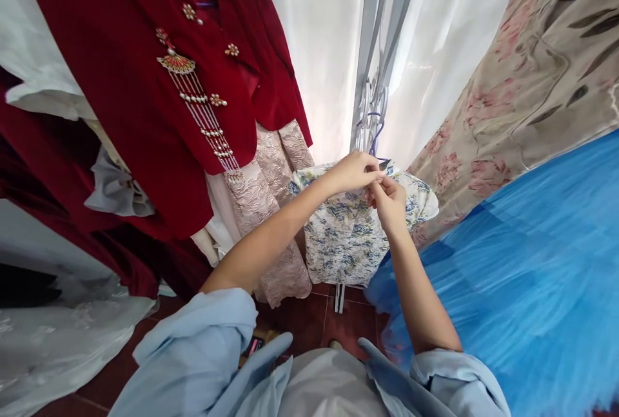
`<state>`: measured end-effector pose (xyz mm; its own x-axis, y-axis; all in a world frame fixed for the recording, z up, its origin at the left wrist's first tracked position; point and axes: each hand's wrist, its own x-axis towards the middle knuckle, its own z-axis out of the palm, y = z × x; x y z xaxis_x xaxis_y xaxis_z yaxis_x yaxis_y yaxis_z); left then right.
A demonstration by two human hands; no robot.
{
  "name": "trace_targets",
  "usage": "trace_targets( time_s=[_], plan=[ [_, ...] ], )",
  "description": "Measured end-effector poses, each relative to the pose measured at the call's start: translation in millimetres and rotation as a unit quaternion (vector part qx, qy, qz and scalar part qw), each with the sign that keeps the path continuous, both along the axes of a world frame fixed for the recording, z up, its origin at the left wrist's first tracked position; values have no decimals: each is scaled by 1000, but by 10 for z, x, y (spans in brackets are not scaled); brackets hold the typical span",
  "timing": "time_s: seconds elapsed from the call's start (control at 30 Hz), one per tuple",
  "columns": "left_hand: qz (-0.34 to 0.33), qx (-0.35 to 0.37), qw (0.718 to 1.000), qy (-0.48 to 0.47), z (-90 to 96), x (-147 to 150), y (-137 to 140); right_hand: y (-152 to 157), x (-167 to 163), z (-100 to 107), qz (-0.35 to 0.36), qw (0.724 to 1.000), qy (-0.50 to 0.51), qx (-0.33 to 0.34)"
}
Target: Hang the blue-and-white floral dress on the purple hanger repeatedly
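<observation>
A short white shirt with a blue floral print (345,236) hangs in front of me from a purple hanger (376,133). My left hand (356,172) reaches in from the left to its neckline, fingers closed in a pinch. Right beside it, my right hand (388,201) is also closed, its fingertips meeting those of the left. Both seem to grip the shirt's front edge near the collar; the exact bit of cloth between the fingertips is hidden. A small dark patch, perhaps a label (384,164), shows inside the neckline.
A dark red jacket (145,114) with beaded ornaments hangs at the left over pale pink textured cloth (271,211). At the right are a beige floral garment (488,107) and blue tulle (532,256). A grey metal rack (367,30) holds more hangers before white curtains (314,30).
</observation>
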<state>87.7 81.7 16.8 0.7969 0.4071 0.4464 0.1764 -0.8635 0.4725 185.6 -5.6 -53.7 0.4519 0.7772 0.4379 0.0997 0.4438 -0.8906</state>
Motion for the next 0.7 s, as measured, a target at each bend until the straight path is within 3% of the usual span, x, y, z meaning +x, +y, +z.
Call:
trace_targets(
  time_s=[0.2, 0.3, 0.4, 0.53, 0.63, 0.7],
  plan=[
    [-12, 101, 993, -58, -51, 95, 76, 136, -5, -33, -39, 999, 21, 19],
    [-10, 125, 990, -68, -44, 119, 67, 251, -19, -190, -77, 996, 33, 7],
    [-3, 140, 986, -86, -20, 123, 42, 270, -76, -655, -111, 990, 17, -84],
    [-10, 120, 986, -115, 52, 58, 154, 7, -294, -1584, -105, 978, 28, -180],
    [21, -13, 979, -200, 125, -181, 531, -249, -457, -2128, -65, 970, 47, -231],
    [98, -177, 930, -306, 142, -485, 881, -340, -495, -2313, -37, 966, 59, -248]
  ],
)
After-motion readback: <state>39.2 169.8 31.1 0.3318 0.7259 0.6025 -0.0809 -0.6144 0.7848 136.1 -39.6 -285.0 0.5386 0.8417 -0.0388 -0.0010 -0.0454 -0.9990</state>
